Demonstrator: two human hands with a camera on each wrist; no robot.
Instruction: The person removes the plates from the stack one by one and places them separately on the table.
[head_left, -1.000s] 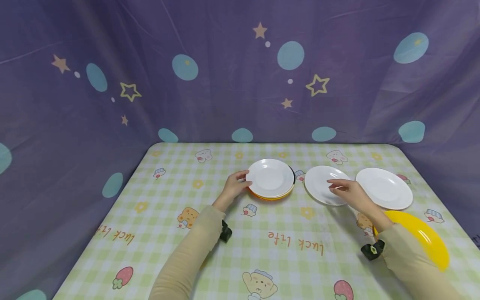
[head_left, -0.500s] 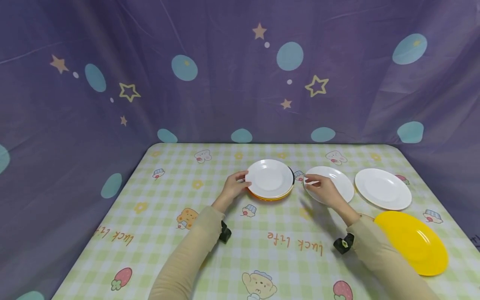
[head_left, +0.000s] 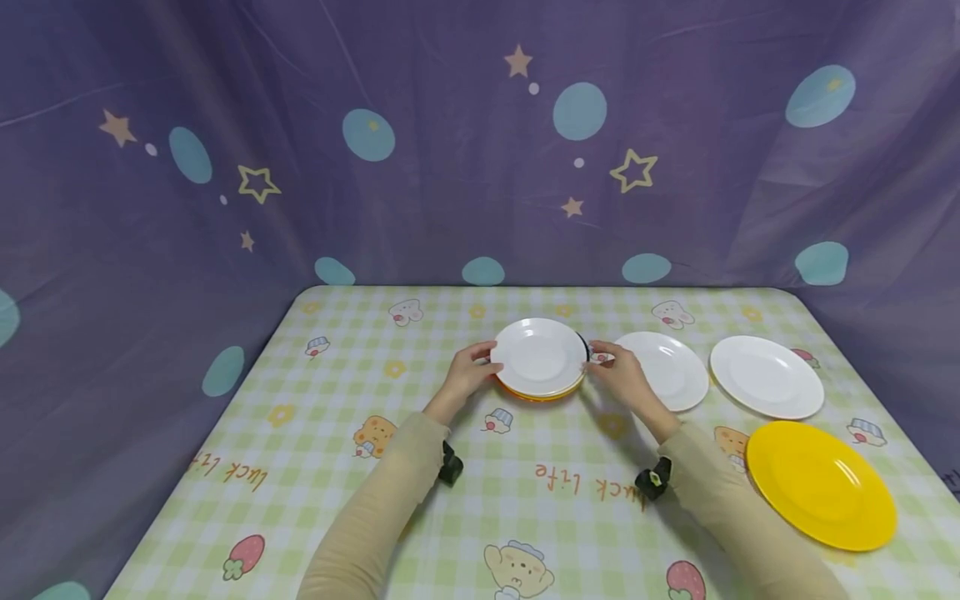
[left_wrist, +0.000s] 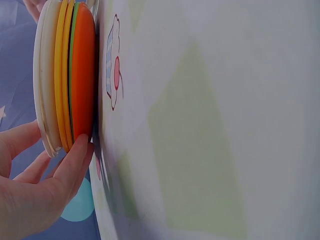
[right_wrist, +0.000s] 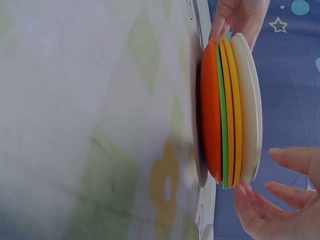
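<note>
A stack of plates [head_left: 540, 358] sits at the middle of the table, a white plate [head_left: 536, 354] on top. Yellow, green and orange rims show below it in both wrist views, with a dark rim lowest. My left hand [head_left: 467, 375] grips the stack's left edge, thumb at the white rim and fingers against the orange plate [left_wrist: 86, 70]. At the right edge is my right hand [head_left: 621, 375]. Its fingertips [right_wrist: 242, 192] touch the side of the stack, while its thumb [right_wrist: 287, 156] stands apart from the white rim.
Right of the stack lies a white plate [head_left: 671, 371], partly behind my right hand. Another white plate [head_left: 767, 377] lies farther right, and a large yellow plate [head_left: 821, 485] nearer me. A checked cloth [head_left: 300, 500] covers the table; a purple curtain [head_left: 450, 208] hangs behind.
My right hand has moved left from over the neighbouring white plate to the stack's right edge. The left hand and the stack look unmoved.
</note>
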